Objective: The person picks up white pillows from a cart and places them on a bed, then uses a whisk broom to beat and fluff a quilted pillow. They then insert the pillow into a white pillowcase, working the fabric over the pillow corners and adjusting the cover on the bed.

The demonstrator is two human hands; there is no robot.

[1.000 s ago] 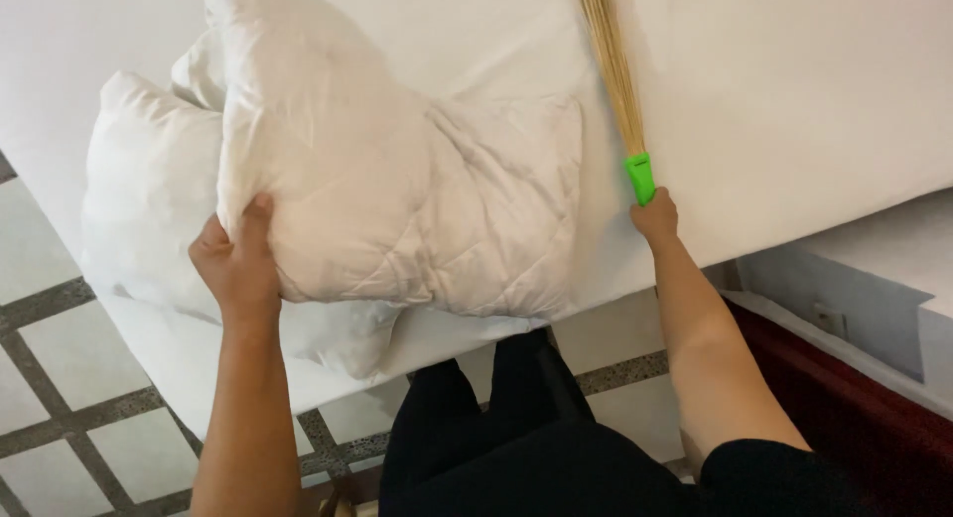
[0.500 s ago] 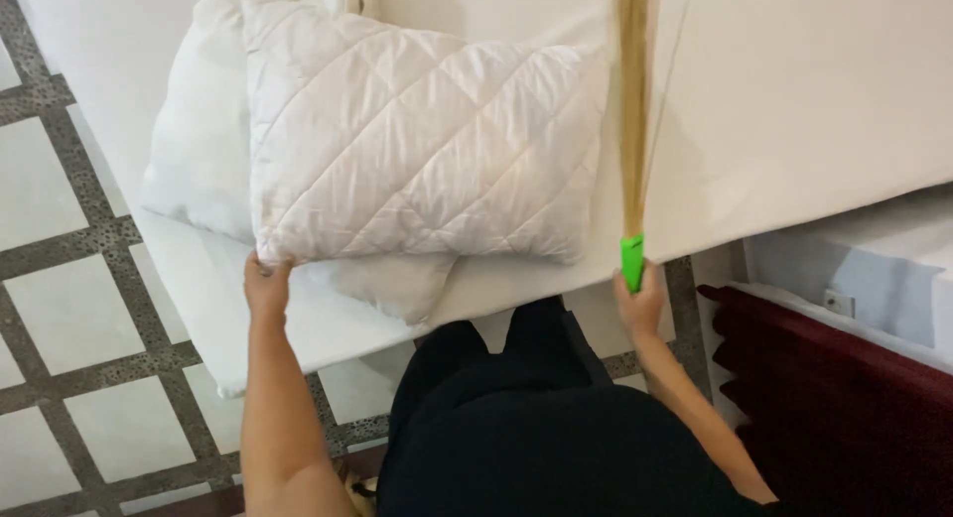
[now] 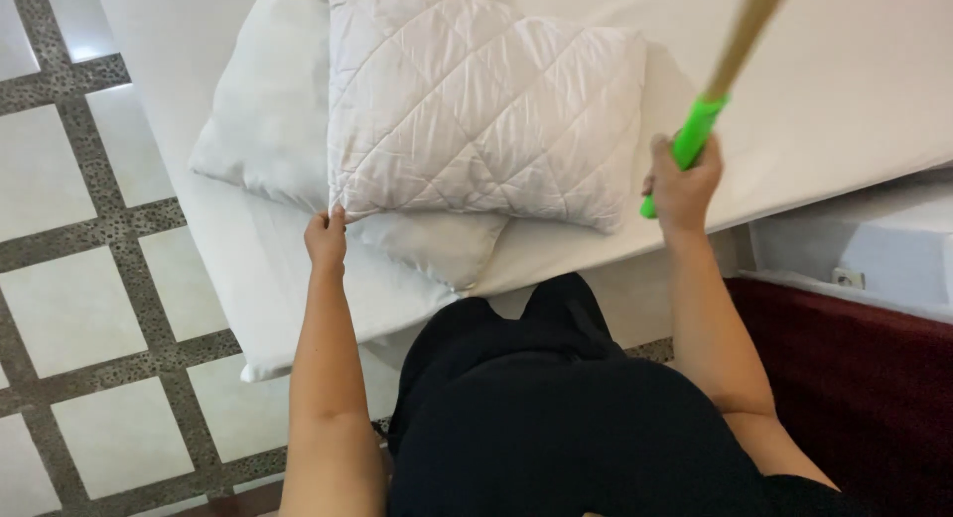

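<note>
A white quilted pillow [image 3: 476, 100] lies flat on top of a plain white pillow [image 3: 268, 120] at the corner of a bed with a white sheet [image 3: 844, 90]. My left hand [image 3: 326, 237] pinches the quilted pillow's near left corner. My right hand [image 3: 683, 185] grips the green handle of a straw hand broom [image 3: 717, 80], whose bristles slant up and to the right, lifted off the sheet and running out of view at the top.
The floor [image 3: 79, 319] on the left has pale tiles with dark speckled borders. At the right stands a dark red panel [image 3: 844, 378] with a white ledge and a wall socket [image 3: 846, 277] above it. My dark clothing fills the bottom centre.
The quilted pillow went from held up and folded to lying flat on the other pillow. My right hand raised the broom off the sheet and tilted it to the right.
</note>
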